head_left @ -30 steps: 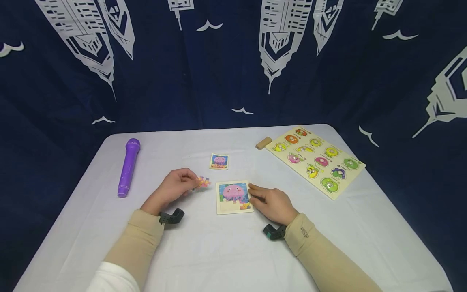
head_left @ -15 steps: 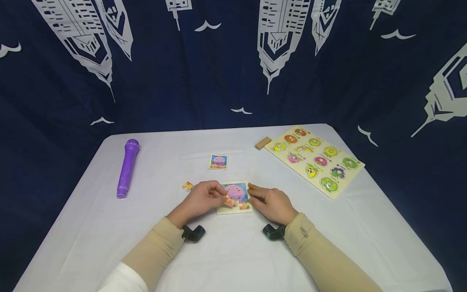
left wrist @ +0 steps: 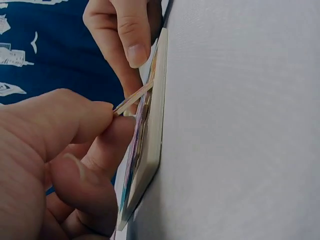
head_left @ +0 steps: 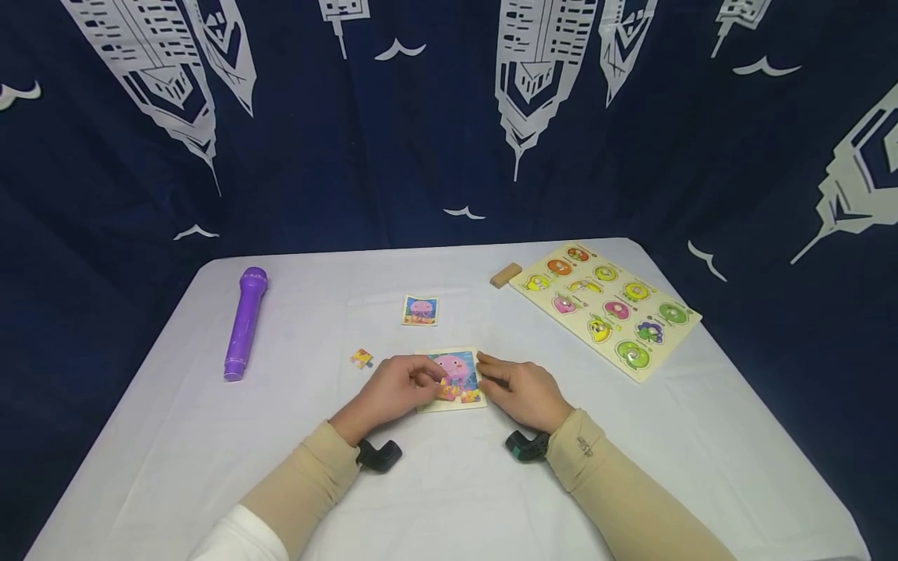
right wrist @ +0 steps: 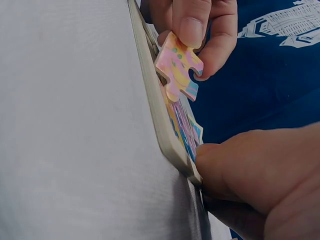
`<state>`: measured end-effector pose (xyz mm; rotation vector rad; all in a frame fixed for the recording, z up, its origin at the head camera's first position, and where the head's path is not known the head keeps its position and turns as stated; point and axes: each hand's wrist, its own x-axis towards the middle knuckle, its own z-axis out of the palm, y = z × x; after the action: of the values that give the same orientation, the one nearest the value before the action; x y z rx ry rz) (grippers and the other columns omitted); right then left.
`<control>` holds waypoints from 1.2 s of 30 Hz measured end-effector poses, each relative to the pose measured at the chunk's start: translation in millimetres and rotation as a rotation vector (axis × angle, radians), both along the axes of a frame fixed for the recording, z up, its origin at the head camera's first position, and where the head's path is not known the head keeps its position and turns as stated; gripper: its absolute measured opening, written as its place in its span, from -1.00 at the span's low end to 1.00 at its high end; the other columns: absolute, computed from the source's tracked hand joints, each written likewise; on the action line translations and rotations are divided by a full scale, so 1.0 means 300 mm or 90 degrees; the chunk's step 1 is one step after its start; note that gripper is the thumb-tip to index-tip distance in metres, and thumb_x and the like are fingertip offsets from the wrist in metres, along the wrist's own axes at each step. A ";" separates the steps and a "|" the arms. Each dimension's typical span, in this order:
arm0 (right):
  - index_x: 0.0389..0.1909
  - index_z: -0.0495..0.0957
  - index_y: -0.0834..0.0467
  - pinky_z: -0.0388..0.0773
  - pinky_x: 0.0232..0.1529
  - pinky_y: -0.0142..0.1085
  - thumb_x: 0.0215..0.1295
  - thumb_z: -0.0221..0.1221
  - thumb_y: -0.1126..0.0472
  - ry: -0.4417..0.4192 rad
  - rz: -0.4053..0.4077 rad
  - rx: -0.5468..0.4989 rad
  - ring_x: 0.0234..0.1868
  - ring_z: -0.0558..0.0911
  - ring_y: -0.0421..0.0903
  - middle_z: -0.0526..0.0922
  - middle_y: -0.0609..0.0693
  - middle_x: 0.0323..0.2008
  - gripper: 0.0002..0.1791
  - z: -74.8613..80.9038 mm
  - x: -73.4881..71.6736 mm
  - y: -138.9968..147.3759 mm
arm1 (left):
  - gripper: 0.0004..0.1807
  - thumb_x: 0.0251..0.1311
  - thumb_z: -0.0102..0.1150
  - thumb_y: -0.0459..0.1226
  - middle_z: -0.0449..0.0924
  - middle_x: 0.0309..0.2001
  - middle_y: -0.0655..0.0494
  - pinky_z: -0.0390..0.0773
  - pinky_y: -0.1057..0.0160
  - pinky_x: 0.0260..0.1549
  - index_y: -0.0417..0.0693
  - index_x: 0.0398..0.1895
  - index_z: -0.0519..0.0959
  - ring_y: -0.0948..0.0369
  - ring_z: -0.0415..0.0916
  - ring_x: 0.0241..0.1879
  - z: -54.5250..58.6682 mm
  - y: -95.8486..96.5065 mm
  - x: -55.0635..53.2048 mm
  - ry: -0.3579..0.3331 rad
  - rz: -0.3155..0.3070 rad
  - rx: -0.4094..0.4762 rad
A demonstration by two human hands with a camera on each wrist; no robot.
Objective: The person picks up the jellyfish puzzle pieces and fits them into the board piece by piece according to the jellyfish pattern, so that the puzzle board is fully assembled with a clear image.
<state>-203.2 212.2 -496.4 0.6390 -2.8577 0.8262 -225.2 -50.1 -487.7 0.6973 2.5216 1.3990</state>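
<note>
My left hand [head_left: 394, 389] pinches a pink and yellow jigsaw piece [right wrist: 177, 67] between thumb and finger. In both wrist views the piece is tilted, its lower edge touching the jigsaw puzzle tray [right wrist: 159, 120]. A pink jellyfish picture fills much of that tray, which lies flat on the table; its left part is hidden by my left hand in the head view. My right hand [head_left: 528, 393] holds the tray's right edge, thumb and fingers at the rim. One loose yellow and pink jigsaw piece [head_left: 361, 358] lies left of the tray.
A small jellyfish picture card [head_left: 420, 311] lies beyond the tray. At the left rests a purple toy microphone [head_left: 246, 323]. A fruit puzzle board [head_left: 606, 304] lies at the right back, a small wooden block [head_left: 506, 275] by its corner. A dark printed cloth hangs behind the table.
My left hand has moved right from beside the tray to over it, carrying one piece and leaving another on the table. It has since lowered the piece against the tray. My right hand stays put.
</note>
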 end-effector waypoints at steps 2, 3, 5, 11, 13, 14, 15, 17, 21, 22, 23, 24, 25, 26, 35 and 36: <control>0.25 0.64 0.08 0.56 0.23 0.03 0.43 0.27 0.02 -0.001 0.000 0.000 0.28 0.62 0.01 0.56 -0.11 0.34 -0.56 -0.002 -0.001 0.001 | -0.87 0.24 0.37 -0.30 0.69 -0.43 0.29 0.47 0.38 -0.42 0.02 -0.16 0.74 0.35 0.51 -0.49 -0.002 0.003 0.001 0.000 -0.001 -0.003; 0.25 0.64 0.08 0.56 0.22 0.03 0.43 0.27 0.02 0.000 0.001 0.001 0.28 0.62 0.01 0.56 -0.11 0.34 -0.56 -0.004 -0.002 0.002 | -0.87 0.24 0.39 -0.28 0.69 -0.43 0.30 0.48 0.37 -0.41 0.03 -0.17 0.74 0.35 0.52 -0.48 -0.003 0.004 0.001 0.002 -0.001 -0.009; 0.25 0.64 0.07 0.56 0.22 0.02 0.43 0.27 0.02 0.003 0.001 0.001 0.28 0.62 0.00 0.56 -0.11 0.34 -0.56 -0.006 -0.003 0.003 | -0.88 0.23 0.41 -0.26 0.69 -0.44 0.33 0.49 0.36 -0.39 0.06 -0.17 0.74 0.35 0.55 -0.45 -0.006 0.006 0.002 0.008 -0.002 -0.020; 0.24 0.64 0.09 0.56 0.22 0.01 0.43 0.27 0.02 0.014 0.005 -0.003 0.28 0.62 -0.01 0.57 -0.11 0.34 -0.56 -0.012 -0.005 0.005 | -0.87 0.19 0.47 -0.18 0.68 -0.45 0.41 0.50 0.35 -0.38 0.14 -0.21 0.74 0.37 0.57 -0.43 -0.009 0.011 0.005 0.040 -0.001 -0.062; 0.24 0.64 0.09 0.57 0.21 0.01 0.42 0.27 0.02 0.015 0.005 -0.003 0.27 0.62 -0.01 0.57 -0.11 0.34 -0.56 -0.012 -0.005 0.005 | -0.86 0.18 0.48 -0.16 0.66 -0.46 0.43 0.48 0.35 -0.39 0.16 -0.21 0.74 0.38 0.55 -0.45 -0.006 0.011 0.008 0.053 0.001 -0.078; 0.24 0.65 0.09 0.57 0.21 0.01 0.42 0.27 0.02 0.017 0.005 -0.003 0.27 0.62 -0.01 0.57 -0.11 0.33 -0.56 -0.013 -0.005 0.005 | -0.86 0.18 0.48 -0.16 0.65 -0.46 0.43 0.47 0.35 -0.39 0.16 -0.21 0.74 0.39 0.54 -0.45 -0.005 0.010 0.009 0.060 0.001 -0.087; 0.23 0.65 0.09 0.57 0.21 0.01 0.42 0.28 0.02 0.018 0.004 -0.003 0.27 0.62 -0.01 0.57 -0.11 0.33 -0.56 -0.014 -0.006 0.005 | -0.86 0.18 0.49 -0.15 0.64 -0.46 0.44 0.46 0.35 -0.40 0.16 -0.21 0.73 0.40 0.52 -0.45 -0.005 0.010 0.009 0.069 0.000 -0.096; 0.23 0.65 0.08 0.57 0.21 0.00 0.41 0.28 0.02 0.019 0.004 -0.002 0.27 0.62 -0.02 0.57 -0.11 0.33 -0.56 -0.014 -0.006 0.004 | -0.85 0.17 0.49 -0.15 0.62 -0.47 0.44 0.45 0.34 -0.41 0.16 -0.22 0.73 0.40 0.50 -0.46 -0.004 0.008 0.011 0.084 -0.001 -0.112; 0.24 0.65 0.08 0.57 0.22 0.00 0.42 0.28 0.02 0.016 0.004 -0.003 0.28 0.62 -0.02 0.57 -0.11 0.33 -0.56 -0.014 -0.005 0.004 | -0.85 0.16 0.50 -0.17 0.60 -0.47 0.45 0.44 0.34 -0.40 0.16 -0.22 0.72 0.41 0.47 -0.46 -0.004 0.007 0.012 0.103 -0.005 -0.128; 0.24 0.64 0.08 0.57 0.22 0.01 0.42 0.28 0.01 0.015 0.004 -0.003 0.28 0.62 -0.02 0.57 -0.11 0.33 -0.56 -0.013 -0.005 0.003 | -0.84 0.16 0.50 -0.16 0.59 -0.48 0.45 0.44 0.34 -0.40 0.17 -0.22 0.72 0.41 0.47 -0.46 -0.003 0.007 0.012 0.105 -0.004 -0.131; 0.24 0.64 0.08 0.57 0.22 0.01 0.42 0.27 0.01 0.014 0.005 -0.003 0.28 0.62 -0.01 0.57 -0.11 0.33 -0.56 -0.012 -0.004 0.003 | -0.84 0.16 0.50 -0.15 0.59 -0.47 0.46 0.44 0.34 -0.39 0.17 -0.22 0.72 0.41 0.47 -0.46 -0.003 0.008 0.012 0.106 -0.004 -0.133; 0.24 0.64 0.08 0.56 0.22 0.01 0.42 0.27 0.01 0.013 0.006 -0.003 0.28 0.62 -0.01 0.57 -0.11 0.34 -0.56 -0.011 -0.004 0.003 | -0.83 0.16 0.50 -0.14 0.58 -0.47 0.47 0.44 0.34 -0.39 0.18 -0.21 0.72 0.41 0.47 -0.46 -0.004 0.008 0.012 0.108 -0.005 -0.136; 0.25 0.64 0.09 0.56 0.22 0.01 0.43 0.27 0.01 0.012 0.007 -0.003 0.28 0.62 -0.01 0.57 -0.11 0.34 -0.56 -0.012 -0.004 0.004 | -0.83 0.16 0.49 -0.14 0.58 -0.48 0.47 0.44 0.34 -0.39 0.18 -0.20 0.72 0.41 0.47 -0.46 -0.004 0.008 0.011 0.110 -0.005 -0.139; 0.25 0.64 0.09 0.56 0.22 0.01 0.43 0.26 0.01 0.013 0.008 -0.002 0.28 0.62 -0.01 0.56 -0.11 0.34 -0.56 -0.012 -0.004 0.004 | -0.83 0.16 0.49 -0.12 0.57 -0.48 0.47 0.44 0.34 -0.40 0.18 -0.19 0.72 0.41 0.46 -0.46 -0.005 0.009 0.011 0.111 -0.004 -0.142; 0.26 0.63 0.08 0.57 0.21 0.02 0.43 0.26 0.02 0.014 0.015 0.002 0.27 0.62 0.01 0.56 -0.10 0.35 -0.56 -0.006 -0.004 0.006 | -0.76 0.16 0.50 -0.08 0.57 -0.28 0.37 0.44 0.34 -0.36 0.24 -0.10 0.76 0.37 0.47 -0.32 -0.011 0.014 0.020 0.190 -0.012 -0.178; 0.26 0.63 0.08 0.57 0.21 0.02 0.44 0.26 0.02 0.012 0.016 0.003 0.28 0.62 0.00 0.56 -0.10 0.35 -0.56 -0.005 -0.004 0.006 | -0.74 0.16 0.50 -0.08 0.57 -0.23 0.35 0.44 0.34 -0.35 0.25 -0.07 0.76 0.37 0.47 -0.30 -0.012 0.015 0.021 0.201 -0.020 -0.184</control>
<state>-204.6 214.1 -498.0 0.6801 -2.8415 0.8124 -218.9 -45.6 -491.2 0.9551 2.8542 0.9443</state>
